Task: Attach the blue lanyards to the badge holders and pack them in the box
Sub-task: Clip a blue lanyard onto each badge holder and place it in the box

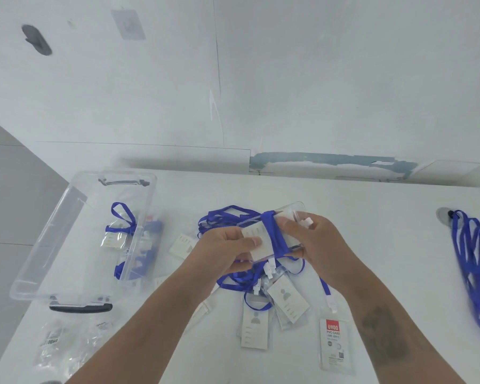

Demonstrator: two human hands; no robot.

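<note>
Above the middle of the white table I hold a clear badge holder [257,231] with a blue lanyard [273,234] wound round its middle. My left hand [225,249] grips the holder's left end, thumb on top. My right hand [312,242] pinches the holder and the wrapped lanyard from the right. A clear plastic box [53,245] stands at the left with a wrapped badge holder [119,231] inside. Under my hands lie more badge holders [287,299] and tangled blue lanyards [233,281].
A bunch of loose blue lanyards [474,267] lies at the table's right edge. A packaged badge holder with a red label [333,345] lies near my right forearm. Empty clear wrappers [58,342] sit at the front left. A white wall rises behind the table.
</note>
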